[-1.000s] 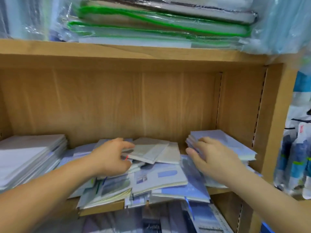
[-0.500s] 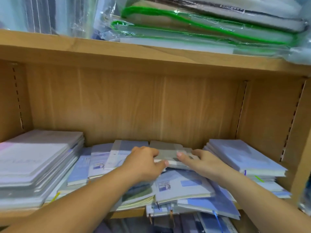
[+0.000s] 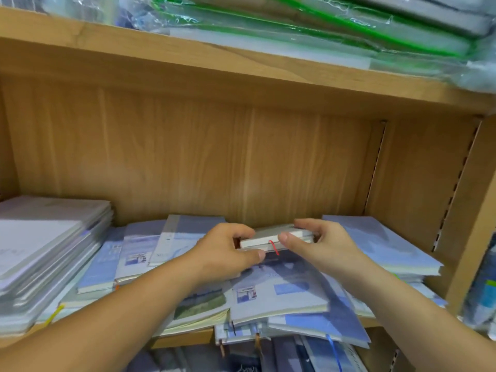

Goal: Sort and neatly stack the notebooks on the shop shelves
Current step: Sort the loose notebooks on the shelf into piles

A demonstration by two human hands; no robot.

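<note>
My left hand (image 3: pixel 228 253) and right hand (image 3: pixel 322 245) each clamped an end of a small grey notebook (image 3: pixel 268 235), held over the messy blue notebooks (image 3: pixel 281 294) at the middle of the shelf (image 3: pixel 185 340).

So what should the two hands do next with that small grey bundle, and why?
Probably lift it clear and carry it left. The left hand and right hand both grip the grey notebooks above a jumbled blue pile, while a similar pale stack lies at the left.
</note>
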